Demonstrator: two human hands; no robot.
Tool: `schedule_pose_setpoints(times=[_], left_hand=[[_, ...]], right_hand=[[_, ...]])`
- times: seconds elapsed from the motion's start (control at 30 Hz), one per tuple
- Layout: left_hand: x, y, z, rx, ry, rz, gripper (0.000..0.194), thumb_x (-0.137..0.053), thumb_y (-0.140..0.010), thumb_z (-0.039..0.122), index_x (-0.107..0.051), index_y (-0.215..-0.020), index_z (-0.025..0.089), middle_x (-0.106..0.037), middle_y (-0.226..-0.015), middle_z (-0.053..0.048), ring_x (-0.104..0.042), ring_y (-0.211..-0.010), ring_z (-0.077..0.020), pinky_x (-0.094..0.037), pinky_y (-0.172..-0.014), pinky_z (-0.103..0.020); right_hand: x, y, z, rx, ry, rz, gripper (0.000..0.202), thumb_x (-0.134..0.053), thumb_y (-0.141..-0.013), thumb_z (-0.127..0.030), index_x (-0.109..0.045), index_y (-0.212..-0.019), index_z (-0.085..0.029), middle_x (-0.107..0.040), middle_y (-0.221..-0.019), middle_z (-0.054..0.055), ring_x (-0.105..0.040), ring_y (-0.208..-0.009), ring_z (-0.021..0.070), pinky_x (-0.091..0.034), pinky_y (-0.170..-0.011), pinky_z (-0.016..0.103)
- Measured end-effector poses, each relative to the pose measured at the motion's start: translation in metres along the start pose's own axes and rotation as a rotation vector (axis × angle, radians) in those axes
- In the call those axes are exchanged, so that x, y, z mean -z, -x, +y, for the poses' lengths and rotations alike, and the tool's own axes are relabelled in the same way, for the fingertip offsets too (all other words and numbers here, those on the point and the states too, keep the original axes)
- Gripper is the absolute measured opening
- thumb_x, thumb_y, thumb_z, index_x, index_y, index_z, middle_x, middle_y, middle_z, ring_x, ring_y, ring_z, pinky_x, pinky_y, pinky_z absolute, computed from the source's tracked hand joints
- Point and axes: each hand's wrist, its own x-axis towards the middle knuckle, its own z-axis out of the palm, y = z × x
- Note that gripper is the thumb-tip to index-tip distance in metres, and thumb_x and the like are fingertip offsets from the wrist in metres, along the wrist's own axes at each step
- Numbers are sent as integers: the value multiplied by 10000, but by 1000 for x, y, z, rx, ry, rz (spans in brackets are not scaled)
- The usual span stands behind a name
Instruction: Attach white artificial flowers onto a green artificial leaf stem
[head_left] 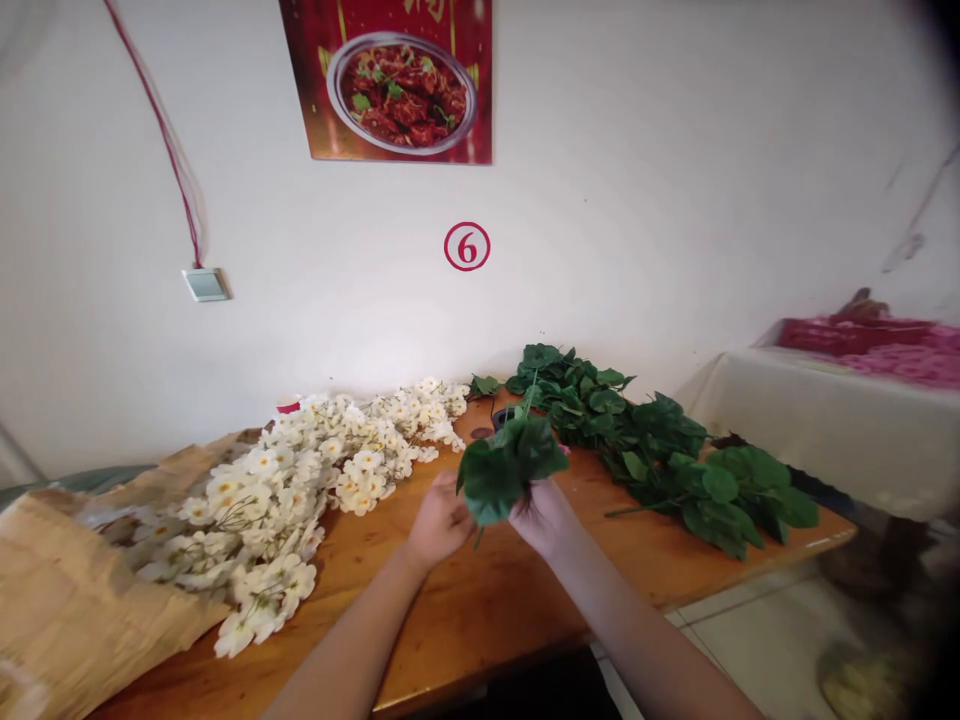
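A sprig of artificial green leaves point(508, 465) is held up between my hands over the wooden table point(480, 600). My left hand point(441, 520) is closed at the sprig's left side, its fingertips partly covered by the leaves. On the other side my right hand point(546, 515) grips the same sprig low down, with its fingers partly hidden behind the foliage. A thin stem rises above the leaves. To the left lies a heap of white artificial flowers point(360, 470); more green leaf sprigs point(645, 440) lie to the right.
Brown wrapping paper point(67, 590) lies under the flowers at the left table edge. A dark round object point(502, 418) sits behind the sprig, and a red cup point(288, 404) stands near the wall. At right, a cloth-covered table point(817, 430) bears pink material point(900, 350).
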Motion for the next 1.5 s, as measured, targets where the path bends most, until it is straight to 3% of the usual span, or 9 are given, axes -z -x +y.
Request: schedule_pose_setpoints(times=[0.13,0.23,0.5,0.8,0.97,1.07,1.17,1.27,1.5], left_hand=[[-8,4,-3,96,136,-112,57,-677,-666,244,-713,-660,201,-709,-760,-85,-633,-810,-251,-472,-827,-372],[-6,-1,-15,202,227,-77,156,-591,-695,275,-704,-669,171,-702,-718,-83,-631,-742,-227,-473,-723,-335],[19,-15,-45,529,387,-102,604,-416,-787,644,-672,-658,113,-665,-571,-134,-440,-363,-121,-261,-397,-248],[41,-7,-11,479,328,-214,292,-760,-626,443,-708,-654,157,-657,-608,-34,-460,-493,-95,-275,-462,-235],[67,-5,4,568,189,-544,281,-815,-560,429,-746,-636,168,-712,-660,-69,-511,-478,-121,-342,-452,-249],[79,-2,-3,685,59,-692,307,-804,-554,477,-742,-627,185,-714,-641,-72,-556,-448,-151,-368,-434,-259],[83,-1,-16,756,-87,-677,320,-807,-527,468,-667,-516,181,-611,-466,-36,-531,-391,-159,-333,-411,-253],[86,-2,-24,780,-172,-650,371,-824,-493,477,-618,-467,170,-552,-409,-22,-511,-379,-156,-304,-407,-245],[111,1,-26,764,-195,-391,545,-630,-663,709,-612,-581,170,-622,-537,-35,-506,-380,-134,-357,-427,-253]], right_hand=[[7,2,11,-4,69,66,69,-632,-821,-116,-676,-869,-138,-763,-855,81,-735,-749,143,-597,-692,209],[22,9,36,53,266,157,76,-656,-819,-194,-665,-868,-137,-752,-834,96,-744,-756,183,-619,-687,281],[35,13,78,165,560,235,331,-867,-576,-274,-665,-805,-145,-660,-594,-21,-585,-359,140,-538,-343,266],[36,27,73,308,544,240,397,-819,-650,-444,-650,-896,-181,-663,-742,-16,-651,-494,161,-601,-493,325],[37,28,74,273,584,264,355,-809,-636,-394,-650,-863,-172,-642,-668,-9,-623,-511,164,-555,-466,286],[38,28,74,320,615,330,411,-796,-633,-377,-618,-956,-194,-679,-863,36,-670,-750,208,-563,-541,279],[42,27,74,451,630,443,510,-775,-645,-398,-565,-1075,-222,-634,-1093,67,-633,-985,236,-569,-687,310],[44,32,76,537,774,434,401,-715,-709,-441,-583,-1005,-206,-626,-1039,63,-610,-981,238,-525,-788,348],[14,31,57,873,1101,15,100,-543,-906,-299,-560,-852,-216,-573,-906,32,-561,-888,193,-444,-829,326]])
